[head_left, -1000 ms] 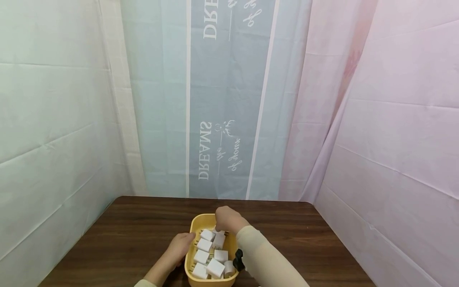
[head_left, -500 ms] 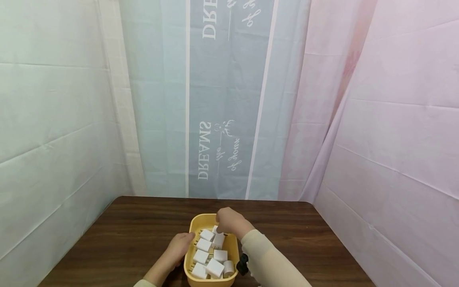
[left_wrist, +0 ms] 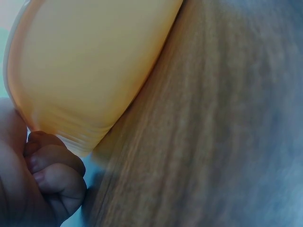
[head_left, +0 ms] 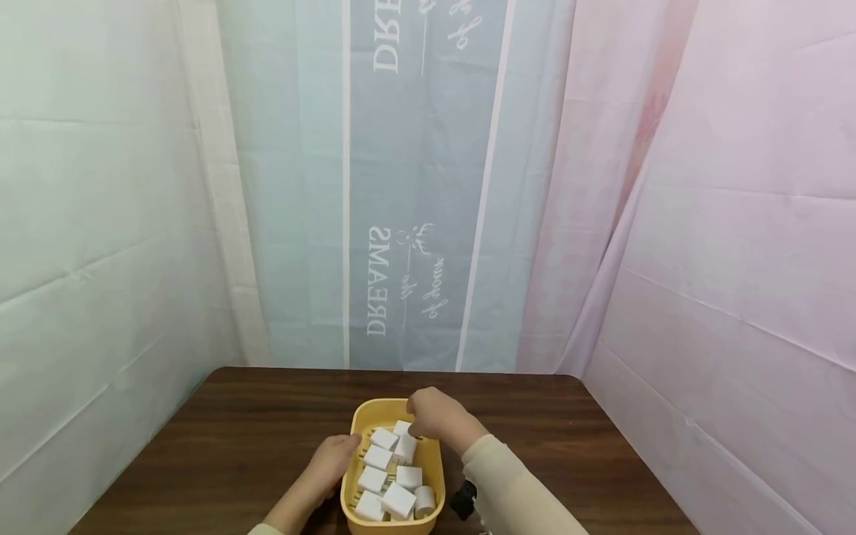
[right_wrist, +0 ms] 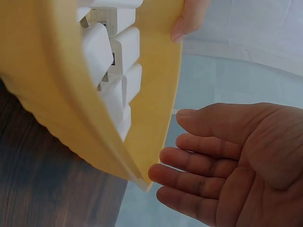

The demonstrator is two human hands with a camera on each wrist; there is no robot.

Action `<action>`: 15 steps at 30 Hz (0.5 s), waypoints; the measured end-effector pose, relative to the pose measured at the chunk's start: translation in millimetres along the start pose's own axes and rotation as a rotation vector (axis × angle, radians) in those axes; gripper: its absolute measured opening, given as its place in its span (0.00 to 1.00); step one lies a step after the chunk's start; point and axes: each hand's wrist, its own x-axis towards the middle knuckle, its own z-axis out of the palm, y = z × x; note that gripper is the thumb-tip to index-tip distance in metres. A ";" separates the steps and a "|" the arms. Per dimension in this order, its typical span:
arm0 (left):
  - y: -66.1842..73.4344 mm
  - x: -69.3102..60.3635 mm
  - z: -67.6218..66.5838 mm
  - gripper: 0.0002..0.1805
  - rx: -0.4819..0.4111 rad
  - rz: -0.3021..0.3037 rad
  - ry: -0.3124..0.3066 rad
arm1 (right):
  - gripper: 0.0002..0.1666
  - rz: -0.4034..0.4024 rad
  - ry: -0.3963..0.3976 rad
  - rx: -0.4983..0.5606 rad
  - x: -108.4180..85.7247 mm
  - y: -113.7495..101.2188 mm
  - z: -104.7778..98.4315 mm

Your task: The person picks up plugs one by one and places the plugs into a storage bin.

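A yellow plastic basket (head_left: 435, 475) stands on the table, holding several white USB charger plugs (head_left: 377, 457) with metal prongs. My left hand (head_left: 334, 457) grips its left side in the head view, thumb over the rim. Curled fingers (left_wrist: 59, 177) lie against the outer wall in the left wrist view. Over the far right corner is my right hand (head_left: 438, 417), beside the farthest charger (head_left: 403, 428). In the right wrist view, this right hand (right_wrist: 222, 161) has its fingers extended with nothing between them, close to the basket's rim. One round white plug (head_left: 424, 501) lies at the near right corner.
The basket is on a dark wood-grain table (head_left: 267, 416), with tabletop on both sides. Hanging cloths enclose the back (head_left: 428, 186) and both sides. A black wrist camera (head_left: 463, 499) sits under the right forearm, outside the basket.
My right hand has drawn slightly right, away from the farthest charger, so more of that charger shows. The left hand keeps its hold on the basket.
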 end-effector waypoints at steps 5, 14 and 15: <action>0.4 0.1 -2.4 0.25 0.004 0.007 0.002 | 0.10 -0.001 0.023 -0.009 -5.9 1.8 -5.5; 2.8 -4.3 -0.8 0.26 -0.030 0.014 -0.019 | 0.14 -0.031 0.039 0.027 -25.5 2.4 -12.3; 3.2 -4.8 -0.9 0.26 -0.031 0.016 -0.019 | 0.16 -0.029 0.037 0.032 -28.0 2.1 -13.2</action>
